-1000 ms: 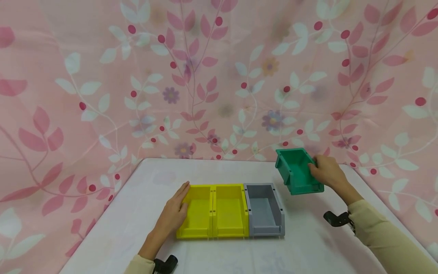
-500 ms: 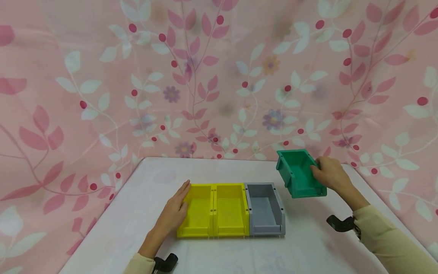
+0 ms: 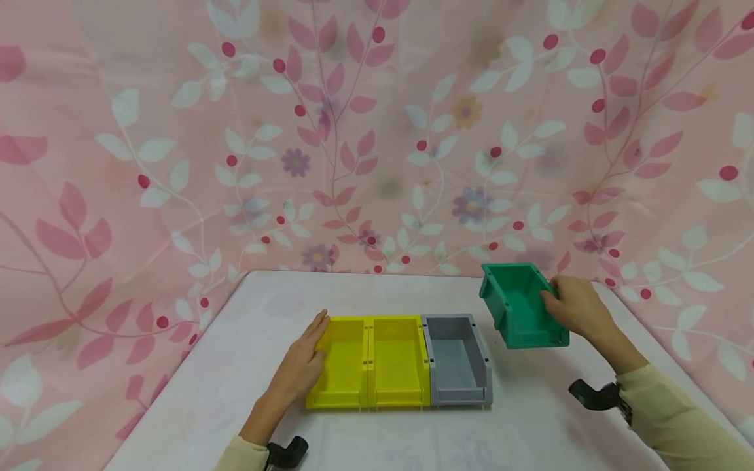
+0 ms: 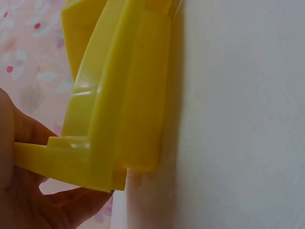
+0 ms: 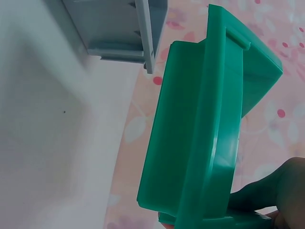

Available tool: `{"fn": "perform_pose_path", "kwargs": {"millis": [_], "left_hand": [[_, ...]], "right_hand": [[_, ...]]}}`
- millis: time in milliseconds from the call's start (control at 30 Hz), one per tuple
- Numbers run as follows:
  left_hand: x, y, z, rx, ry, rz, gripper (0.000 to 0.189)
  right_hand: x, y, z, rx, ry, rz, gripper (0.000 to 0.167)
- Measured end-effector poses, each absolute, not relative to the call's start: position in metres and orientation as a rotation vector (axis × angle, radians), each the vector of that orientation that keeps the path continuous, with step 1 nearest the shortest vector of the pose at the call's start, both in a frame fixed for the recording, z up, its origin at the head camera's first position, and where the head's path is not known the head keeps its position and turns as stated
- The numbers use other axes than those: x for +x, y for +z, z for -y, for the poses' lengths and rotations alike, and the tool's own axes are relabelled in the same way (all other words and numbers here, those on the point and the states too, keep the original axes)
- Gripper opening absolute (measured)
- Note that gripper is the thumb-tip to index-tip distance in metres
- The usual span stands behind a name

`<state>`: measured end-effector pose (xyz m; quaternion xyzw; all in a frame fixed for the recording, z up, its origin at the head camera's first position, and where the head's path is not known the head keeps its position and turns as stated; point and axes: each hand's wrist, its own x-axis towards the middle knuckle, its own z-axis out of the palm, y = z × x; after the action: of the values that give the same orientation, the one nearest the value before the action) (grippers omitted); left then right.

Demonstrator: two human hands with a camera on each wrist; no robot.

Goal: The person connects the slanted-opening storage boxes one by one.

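A green storage bin (image 3: 524, 307) hangs above the right side of the table, its open top facing up in the head view. My right hand (image 3: 580, 307) grips its right side wall, the thumb over the rim; the fingers are mostly hidden behind it. Two yellow storage bins (image 3: 398, 396) and a grey storage bin (image 3: 461, 396) stand side by side in a row, with nothing in them. Straight fingers of my left hand (image 3: 297, 369) rest along the outer side of the leftmost yellow bin (image 4: 107, 119), with the thumb near its rim.
The bins stand on a white-covered table (image 3: 412, 441), with a pink floral curtain (image 3: 365, 163) hanging behind its far edge. Dark wrist cameras (image 3: 288, 453) are strapped to both wrists. The grey bin lies left of the raised green one.
The green bin, in my right hand, has come slightly toward me and to the right. My left hand and the row of bins stay where they were.
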<state>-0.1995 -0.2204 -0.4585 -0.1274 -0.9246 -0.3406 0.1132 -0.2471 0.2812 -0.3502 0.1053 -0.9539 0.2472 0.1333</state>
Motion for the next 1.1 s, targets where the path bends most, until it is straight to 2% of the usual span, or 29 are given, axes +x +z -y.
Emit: {"fn": "perform_pose_path", "kwargs": {"millis": [1100], "left_hand": [[-0.196,-0.459,0.218,-0.329,-0.964,2.744,0.062]], "right_hand": [[-0.218,-0.364,-0.275,0.286,0.708,2.777,0.022]]}}
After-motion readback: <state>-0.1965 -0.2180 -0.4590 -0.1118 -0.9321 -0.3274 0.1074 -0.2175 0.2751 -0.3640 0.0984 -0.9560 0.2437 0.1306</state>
